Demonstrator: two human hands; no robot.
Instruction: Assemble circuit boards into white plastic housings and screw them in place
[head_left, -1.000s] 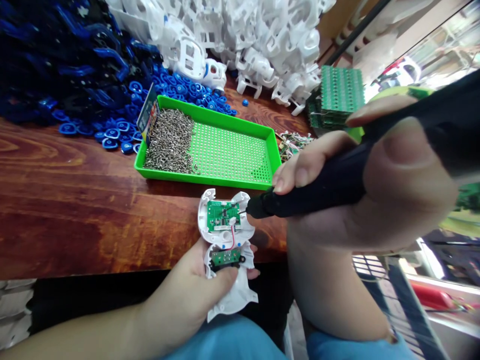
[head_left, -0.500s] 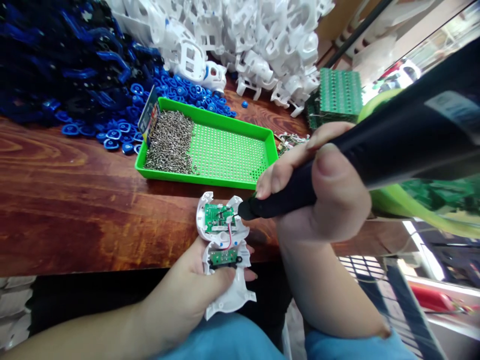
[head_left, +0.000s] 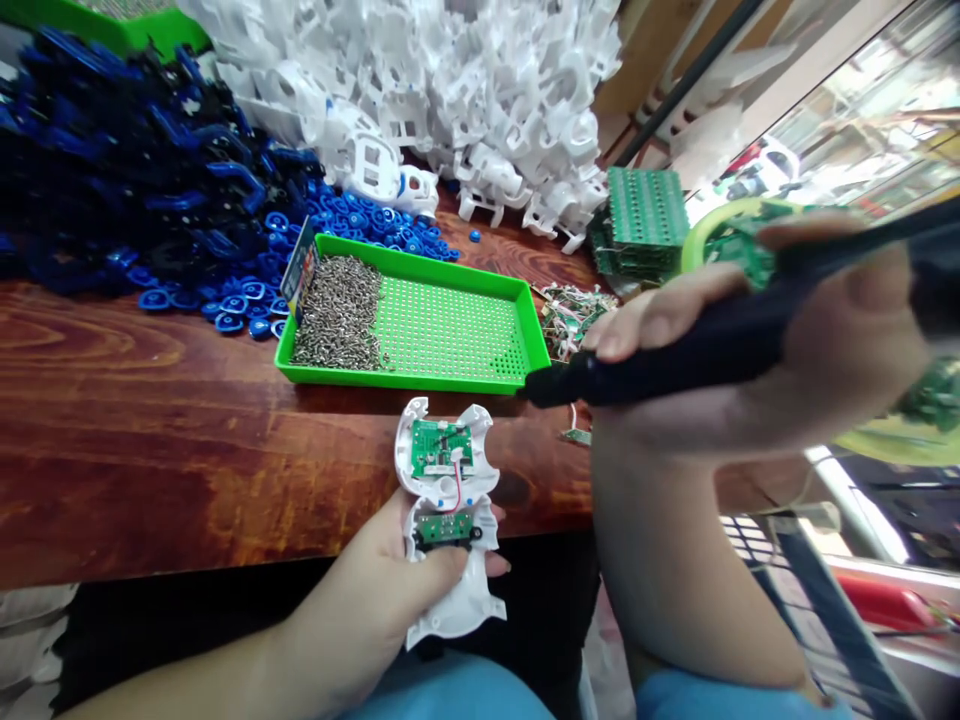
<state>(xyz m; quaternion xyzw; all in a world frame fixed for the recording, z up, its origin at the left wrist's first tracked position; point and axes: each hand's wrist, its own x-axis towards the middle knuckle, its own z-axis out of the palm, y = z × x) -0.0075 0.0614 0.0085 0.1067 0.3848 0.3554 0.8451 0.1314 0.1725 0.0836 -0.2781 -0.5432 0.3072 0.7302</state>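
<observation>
The left hand has its grip closed around the white casing, which is at the counter's near edge, green boards facing up. The right hand has its grip clamped on the black driver, its tip beside the green tray's near right corner. Screws fill the tray's left end.

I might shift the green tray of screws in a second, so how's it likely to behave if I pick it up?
The green tray looks like stiff plastic, so it should hold its shape. It would probably dip at the left, where the screws are heaped, and they might slide if tilted.
</observation>
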